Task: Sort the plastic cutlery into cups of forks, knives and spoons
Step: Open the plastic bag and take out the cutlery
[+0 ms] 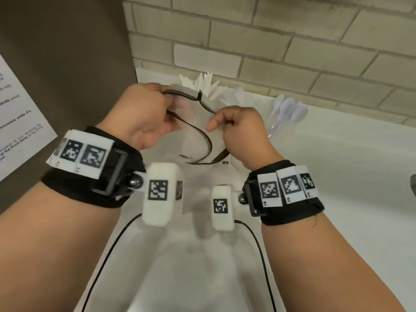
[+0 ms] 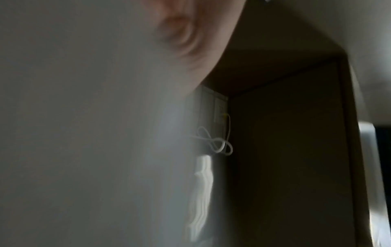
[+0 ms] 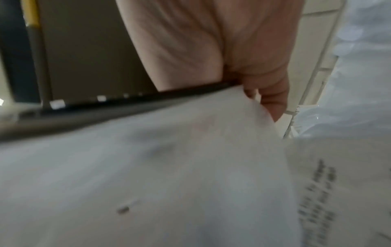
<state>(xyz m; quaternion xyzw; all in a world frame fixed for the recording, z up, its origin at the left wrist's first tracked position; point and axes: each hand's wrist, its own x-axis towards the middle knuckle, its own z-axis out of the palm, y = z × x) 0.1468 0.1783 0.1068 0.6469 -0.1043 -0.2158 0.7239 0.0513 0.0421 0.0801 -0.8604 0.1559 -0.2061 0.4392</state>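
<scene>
Far left – a brown cabinet side (image 1: 67, 64) with a printed paper notice (image 1: 20, 118) stuck on it.

Left hand (image 1: 144, 113): fingers curled, pinching the dark-trimmed rim of a clear plastic bag (image 1: 198, 136) at its left side. Left wrist view is mostly blur; it shows only the palm (image 2: 186, 33) and a white stack of cutlery (image 2: 201, 192) behind the bag film.

Bag is held up over the white worktop (image 1: 337, 176), mouth spread between the two hands. Behind it, against the brick wall (image 1: 292, 41), white knives (image 1: 203, 83) fan upward; the cup holding them is hidden by the bag. Just right of them a white fork (image 1: 237, 90) sticks up.

Right hand (image 1: 243, 129): fingers curled tight, gripping the bag rim on its right side – the right wrist view shows the fingers (image 3: 273, 100) clamped over the dark rim strip (image 3: 127, 107).

Further right, clear spoons (image 1: 290, 111) stand bunched in a clear cup (image 1: 273, 129) near the wall.
</scene>
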